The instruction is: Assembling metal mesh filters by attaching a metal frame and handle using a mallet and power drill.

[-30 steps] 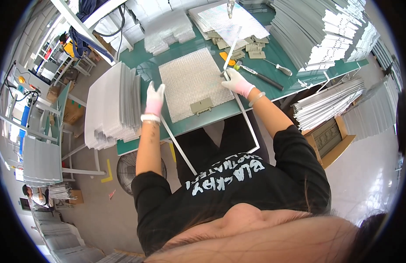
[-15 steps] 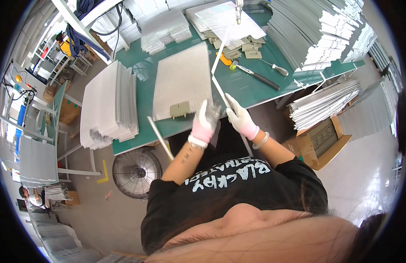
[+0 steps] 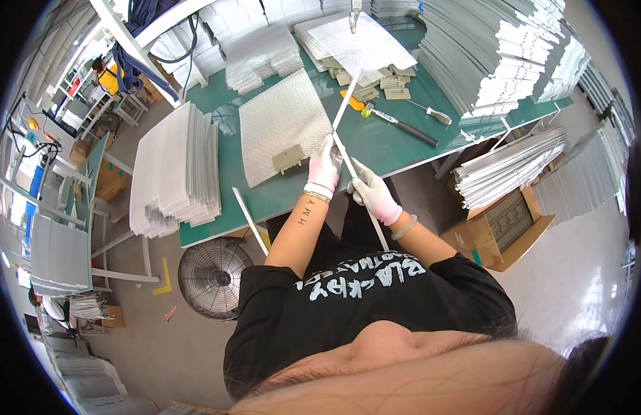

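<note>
Gloved hands gripping thin white strips at the near edge of the green surface [image 3: 403, 149].

Toward the left edge stands a stack of white panels [image 3: 175, 173]; beside it lies a bubble-wrap sheet [image 3: 282, 124] with a small grey bracket [image 3: 288, 158]. The left hand [image 3: 326, 166] is closed round a long white strip [image 3: 348, 104], the right hand [image 3: 372, 194] clasps a second strip [image 3: 365, 200] crossing it. This looks like aligning the strips; next likely needs their ends matched squarely.

Bubble-wrap sheet [image 3: 282, 131] on table [image 3: 403, 142], panel stack [image 3: 175, 169] left, screwdriver [image 3: 398, 124] right
</note>
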`<state>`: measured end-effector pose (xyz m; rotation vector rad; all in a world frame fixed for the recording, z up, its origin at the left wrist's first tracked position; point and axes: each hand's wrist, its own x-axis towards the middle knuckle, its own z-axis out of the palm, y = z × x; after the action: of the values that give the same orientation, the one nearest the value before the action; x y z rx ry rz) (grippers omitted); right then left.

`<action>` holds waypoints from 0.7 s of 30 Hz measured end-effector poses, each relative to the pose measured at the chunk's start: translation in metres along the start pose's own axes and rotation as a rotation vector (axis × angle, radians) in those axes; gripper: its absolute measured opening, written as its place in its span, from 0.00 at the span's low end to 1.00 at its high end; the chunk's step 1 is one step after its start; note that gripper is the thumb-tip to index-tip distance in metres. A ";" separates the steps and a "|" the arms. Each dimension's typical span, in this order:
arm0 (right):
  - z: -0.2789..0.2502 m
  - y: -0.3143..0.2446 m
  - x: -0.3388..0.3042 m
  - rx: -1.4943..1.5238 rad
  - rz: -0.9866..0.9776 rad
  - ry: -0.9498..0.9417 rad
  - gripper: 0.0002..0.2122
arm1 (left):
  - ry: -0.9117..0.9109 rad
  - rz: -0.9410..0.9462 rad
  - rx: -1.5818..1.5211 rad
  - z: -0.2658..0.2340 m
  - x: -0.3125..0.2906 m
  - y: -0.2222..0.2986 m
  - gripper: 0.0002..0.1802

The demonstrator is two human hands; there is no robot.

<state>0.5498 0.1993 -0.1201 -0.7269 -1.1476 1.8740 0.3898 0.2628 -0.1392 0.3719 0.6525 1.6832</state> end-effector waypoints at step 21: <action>-0.003 -0.047 0.126 -0.060 0.199 -0.270 0.06 | 0.281 0.668 1.689 -0.151 -0.093 0.186 0.23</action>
<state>0.5038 0.3213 -0.0864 -0.6551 -1.3453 2.1629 0.1766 0.1191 -0.1360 1.6676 2.2846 1.3452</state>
